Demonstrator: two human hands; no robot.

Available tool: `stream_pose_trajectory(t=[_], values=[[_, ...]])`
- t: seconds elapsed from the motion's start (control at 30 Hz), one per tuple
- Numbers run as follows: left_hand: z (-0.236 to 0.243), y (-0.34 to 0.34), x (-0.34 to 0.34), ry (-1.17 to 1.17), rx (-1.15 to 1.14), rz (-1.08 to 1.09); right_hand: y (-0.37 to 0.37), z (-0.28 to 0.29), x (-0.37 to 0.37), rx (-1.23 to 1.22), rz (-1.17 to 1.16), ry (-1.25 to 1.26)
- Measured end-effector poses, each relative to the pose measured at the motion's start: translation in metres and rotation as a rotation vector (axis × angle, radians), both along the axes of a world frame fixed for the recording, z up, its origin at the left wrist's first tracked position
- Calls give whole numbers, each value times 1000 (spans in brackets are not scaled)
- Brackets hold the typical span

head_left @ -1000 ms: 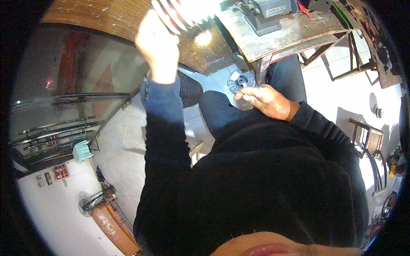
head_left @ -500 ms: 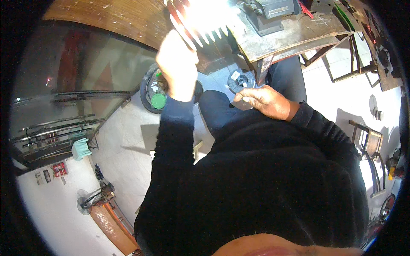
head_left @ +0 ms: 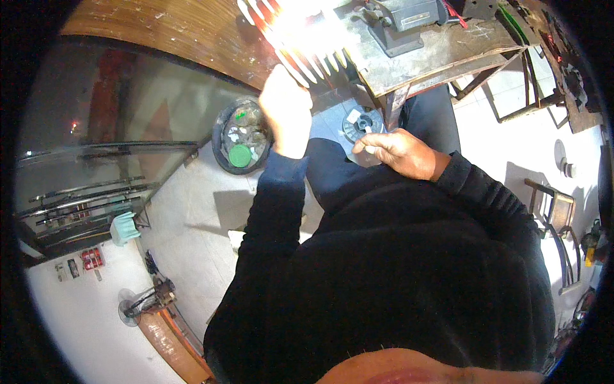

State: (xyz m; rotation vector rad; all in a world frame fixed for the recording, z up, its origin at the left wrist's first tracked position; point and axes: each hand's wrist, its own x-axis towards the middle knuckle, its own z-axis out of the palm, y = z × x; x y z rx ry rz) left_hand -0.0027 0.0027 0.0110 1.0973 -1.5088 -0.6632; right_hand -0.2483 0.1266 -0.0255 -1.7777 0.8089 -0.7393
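**Grip hidden by glare (head_left: 313,25)**

The left hand (head_left: 286,114) was held up at red-and-white glowing bands (head_left: 293,59); its grip could not be told. The right hand (head_left: 404,153), pinched closed on nothing distinguishable, was seen just below a round grey plastic spool (head_left: 352,127). A slip could have been masked by the glare.

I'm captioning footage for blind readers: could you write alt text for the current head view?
A person's left hand is at a red-and-white striped object washed out by glare; the right hand, fingers curled closed, is near a round grey spool. A worn wooden workbench stands ahead.
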Motion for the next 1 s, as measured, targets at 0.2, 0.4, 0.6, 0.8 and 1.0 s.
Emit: stream_pose_trajectory(t=[0.2,0.4,0.6,0.8,1.0], values=[[80,-64,25,112,-279,-117,2,-1,2,-72,-19,-6],[33,-106,10,211,47,-75,4,3,2,-43,-42,-5],[13,12,-6,-9,-4,54,2,-3,0,-54,-16,10],[77,-66,21,111,-296,-63,5,0,2,-28,-24,-6],[43,-112,16,-131,-87,79,7,14,1,70,-78,56]])
